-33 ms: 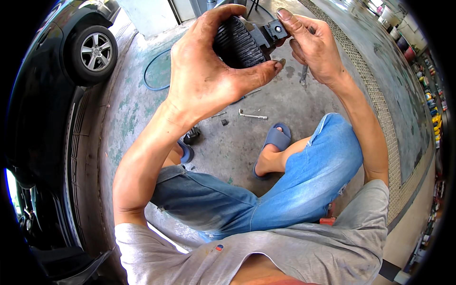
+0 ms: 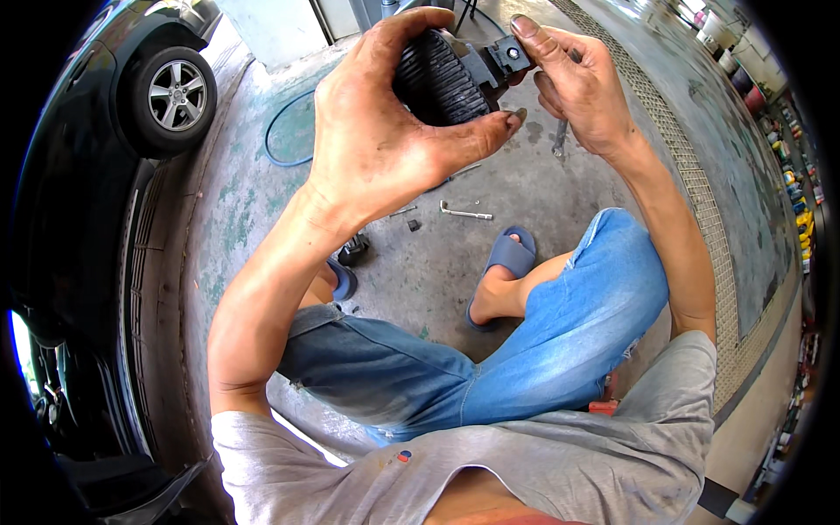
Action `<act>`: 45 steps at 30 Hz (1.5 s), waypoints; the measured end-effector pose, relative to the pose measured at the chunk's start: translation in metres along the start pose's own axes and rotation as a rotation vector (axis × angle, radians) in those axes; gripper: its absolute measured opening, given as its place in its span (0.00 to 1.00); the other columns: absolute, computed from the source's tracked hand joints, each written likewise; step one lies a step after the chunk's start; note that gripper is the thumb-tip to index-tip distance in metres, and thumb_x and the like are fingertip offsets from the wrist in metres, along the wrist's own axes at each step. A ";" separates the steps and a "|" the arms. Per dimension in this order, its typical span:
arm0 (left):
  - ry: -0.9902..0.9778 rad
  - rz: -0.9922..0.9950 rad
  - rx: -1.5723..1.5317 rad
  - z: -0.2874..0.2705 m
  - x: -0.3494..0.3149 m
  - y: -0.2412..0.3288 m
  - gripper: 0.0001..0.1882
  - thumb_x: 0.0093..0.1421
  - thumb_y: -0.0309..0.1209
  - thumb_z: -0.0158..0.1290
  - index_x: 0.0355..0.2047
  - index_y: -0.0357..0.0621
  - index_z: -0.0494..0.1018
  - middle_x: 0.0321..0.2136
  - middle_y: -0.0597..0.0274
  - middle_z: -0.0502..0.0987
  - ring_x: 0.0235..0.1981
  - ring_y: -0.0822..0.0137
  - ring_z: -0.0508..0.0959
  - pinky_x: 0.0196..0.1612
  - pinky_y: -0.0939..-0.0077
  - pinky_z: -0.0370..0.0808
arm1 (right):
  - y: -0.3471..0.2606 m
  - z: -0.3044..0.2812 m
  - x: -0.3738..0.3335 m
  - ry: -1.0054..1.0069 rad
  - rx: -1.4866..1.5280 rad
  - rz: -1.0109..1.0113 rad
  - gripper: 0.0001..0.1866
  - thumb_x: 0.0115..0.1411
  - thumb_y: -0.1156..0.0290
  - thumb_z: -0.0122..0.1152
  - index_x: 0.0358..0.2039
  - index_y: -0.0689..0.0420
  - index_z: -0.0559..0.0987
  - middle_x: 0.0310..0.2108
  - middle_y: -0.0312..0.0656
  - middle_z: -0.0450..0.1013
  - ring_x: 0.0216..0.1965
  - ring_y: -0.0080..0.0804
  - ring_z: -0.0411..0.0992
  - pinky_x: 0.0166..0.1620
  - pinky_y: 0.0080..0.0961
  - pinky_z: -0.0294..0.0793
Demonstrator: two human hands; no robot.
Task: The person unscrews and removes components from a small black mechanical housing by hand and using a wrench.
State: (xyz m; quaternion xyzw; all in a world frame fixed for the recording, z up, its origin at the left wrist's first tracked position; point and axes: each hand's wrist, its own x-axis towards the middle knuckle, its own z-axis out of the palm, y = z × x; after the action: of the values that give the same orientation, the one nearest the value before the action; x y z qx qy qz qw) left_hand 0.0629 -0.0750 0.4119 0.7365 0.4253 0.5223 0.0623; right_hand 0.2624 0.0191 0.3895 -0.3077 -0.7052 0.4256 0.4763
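Up in front of me, my left hand (image 2: 376,149) is wrapped round a black ribbed part (image 2: 442,80), thumb below and fingers above. A small dark square bracket (image 2: 507,56) with a light round spot on its face sticks out from the part's right side. Close by that bracket is my right hand (image 2: 577,92): its thumb tip is at the bracket's upper right corner and its fingers are curled. A metal wrench (image 2: 560,140) is held in this hand, with one end hanging below the fingers. The part's far side is hidden by my left hand.
An L-shaped socket wrench (image 2: 466,212) and a small black piece (image 2: 414,225) lie on the concrete floor. Near my left foot is a black component (image 2: 354,250). A blue hose (image 2: 269,144) curves behind my left arm. A dark car (image 2: 79,175) stands left; a metal grating (image 2: 691,175) runs along the right.
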 end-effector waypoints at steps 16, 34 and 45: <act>-0.038 0.051 -0.192 -0.001 0.001 -0.017 0.39 0.45 0.33 0.74 0.53 0.32 0.68 0.38 0.54 0.79 0.36 0.71 0.82 0.41 0.77 0.80 | 0.000 0.000 0.000 -0.027 -0.094 -0.104 0.22 0.70 0.50 0.56 0.31 0.57 0.80 0.09 0.21 0.54 0.09 0.09 0.50 0.13 0.14 0.47; -0.005 0.086 0.053 -0.001 0.000 -0.010 0.39 0.43 0.35 0.74 0.53 0.35 0.69 0.38 0.54 0.79 0.35 0.71 0.81 0.39 0.77 0.79 | 0.002 -0.003 -0.001 -0.029 -0.117 -0.081 0.22 0.69 0.50 0.56 0.32 0.57 0.80 0.10 0.21 0.53 0.10 0.09 0.49 0.14 0.15 0.46; -0.014 0.083 0.041 -0.001 0.001 -0.009 0.38 0.43 0.36 0.74 0.52 0.35 0.70 0.37 0.55 0.79 0.34 0.70 0.81 0.39 0.76 0.78 | 0.000 -0.002 -0.001 -0.030 -0.103 -0.060 0.22 0.70 0.50 0.55 0.32 0.58 0.80 0.10 0.21 0.53 0.10 0.09 0.49 0.15 0.15 0.45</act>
State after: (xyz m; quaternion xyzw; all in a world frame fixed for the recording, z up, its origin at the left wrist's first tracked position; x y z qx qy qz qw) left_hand 0.0571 -0.0695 0.4081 0.7584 0.4044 0.5104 0.0286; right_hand 0.2647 0.0185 0.3892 -0.3043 -0.7422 0.3787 0.4616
